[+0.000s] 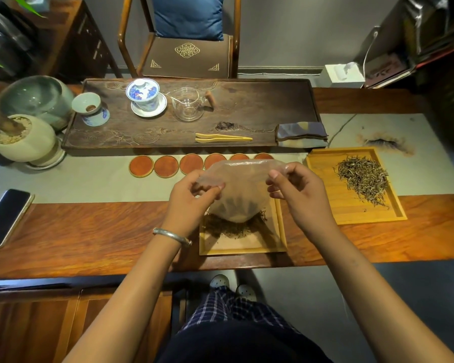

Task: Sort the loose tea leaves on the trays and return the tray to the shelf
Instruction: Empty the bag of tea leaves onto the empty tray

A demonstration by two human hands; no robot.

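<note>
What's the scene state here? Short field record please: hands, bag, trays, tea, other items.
left hand: pinches left top edge of plastic bag
right hand: pinches right top edge of the bag
plastic bag: translucent, held open over near tray, dark leaves inside
near tray: wooden, dark tea leaves piled under the bag
far tray: wooden, to the right, holds lighter tea pile
coasters: row behind the bag
tea board: carries gaiwan, glass pitcher, tongs
phone: left on table
</note>
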